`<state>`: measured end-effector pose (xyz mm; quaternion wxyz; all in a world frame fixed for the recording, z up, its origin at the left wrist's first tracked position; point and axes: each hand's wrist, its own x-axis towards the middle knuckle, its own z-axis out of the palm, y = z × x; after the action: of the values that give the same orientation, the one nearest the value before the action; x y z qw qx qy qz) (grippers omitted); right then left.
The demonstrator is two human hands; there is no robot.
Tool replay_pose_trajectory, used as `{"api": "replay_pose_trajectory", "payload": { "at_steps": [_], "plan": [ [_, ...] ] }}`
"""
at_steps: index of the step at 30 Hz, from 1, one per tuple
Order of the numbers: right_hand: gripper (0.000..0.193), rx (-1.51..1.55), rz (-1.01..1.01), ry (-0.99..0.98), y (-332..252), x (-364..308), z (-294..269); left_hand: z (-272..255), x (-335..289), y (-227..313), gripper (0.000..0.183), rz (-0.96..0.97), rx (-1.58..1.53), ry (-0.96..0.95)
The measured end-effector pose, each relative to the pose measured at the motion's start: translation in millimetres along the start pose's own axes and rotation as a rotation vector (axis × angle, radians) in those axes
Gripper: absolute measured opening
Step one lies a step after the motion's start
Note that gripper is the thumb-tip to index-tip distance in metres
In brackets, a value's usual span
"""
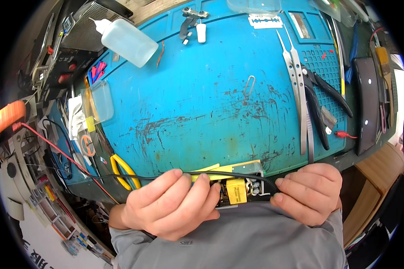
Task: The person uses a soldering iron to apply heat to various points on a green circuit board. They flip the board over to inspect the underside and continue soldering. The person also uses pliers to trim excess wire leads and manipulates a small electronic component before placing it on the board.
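Note:
A black cable (229, 173) runs across the front of the bench, pulled fairly straight between my two hands. My left hand (170, 204) has its fingers curled and pinches the cable near the fingertips. On the other side, my right hand (309, 193) is closed round the cable's thicker black end. Between them, close to my body, sits an open circuit board assembly (257, 184) with a yellow block component (236, 191) and a yellow sheet beside it. My left fingers partly cover the assembly's left end, so I cannot tell whether they touch it.
A blue work mat (188, 98) spreads ahead, with a paper clip (250, 85) on it. Long tweezers (299, 85) and black-handled pliers (316, 105) lie right. At left are a squeeze bottle (130, 42) and yellow-handled pliers (123, 170); a razor blade (265, 21) lies at the back.

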<state>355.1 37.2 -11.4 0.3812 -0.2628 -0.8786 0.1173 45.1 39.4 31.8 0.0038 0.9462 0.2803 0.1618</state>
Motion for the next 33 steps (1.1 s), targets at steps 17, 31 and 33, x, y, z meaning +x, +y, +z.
{"api": "replay_pose_trajectory", "payload": {
  "at_steps": [17, 31, 33],
  "plan": [
    [0.019, -0.047, -0.010, 0.098, 2, -1, 8, 1, -1, 3, 0.033, -0.042, -0.010, 0.058],
    [0.020, -0.054, -0.023, 0.082, 3, -2, 7, 4, -2, 2, 0.037, -0.066, -0.050, -0.024],
    [0.021, -0.062, -0.040, 0.131, 3, -2, 11, 4, 0, 1, 0.035, -0.061, -0.063, -0.024]
  ]
}}
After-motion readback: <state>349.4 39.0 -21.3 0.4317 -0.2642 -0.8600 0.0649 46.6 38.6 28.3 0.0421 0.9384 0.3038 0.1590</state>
